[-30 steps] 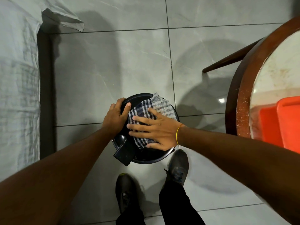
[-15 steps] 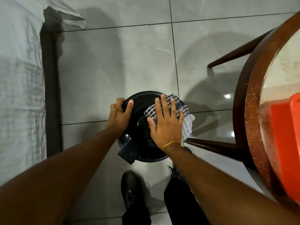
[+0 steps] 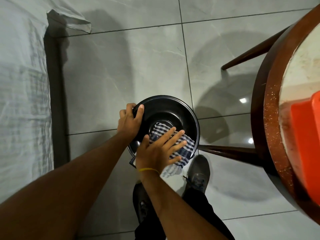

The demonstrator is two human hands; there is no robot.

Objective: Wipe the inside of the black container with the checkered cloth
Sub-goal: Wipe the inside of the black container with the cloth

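Observation:
The round black container (image 3: pixel 170 108) is held above the tiled floor, its open mouth facing me. My left hand (image 3: pixel 129 121) grips its left rim, thumb inside. The blue-and-white checkered cloth (image 3: pixel 184 148) lies against the near inner wall and spills over the near rim. My right hand (image 3: pixel 158 152) presses flat on the cloth with fingers spread, covering its left part. A yellow band circles that wrist. The container's near-left edge is hidden behind my hands.
A round wooden table (image 3: pixel 270 122) with dark legs stands at the right, one leg (image 3: pixel 226 150) reaching close to the container. An orange tray (image 3: pixel 306 144) sits on it. A white sheeted bed (image 3: pixel 22 94) fills the left. My shoes (image 3: pixel 198 172) are below.
My right hand has slid the cloth from the right rim down to the near side and bottom of the container. The far inner wall is now bare. The left hand keeps its grip.

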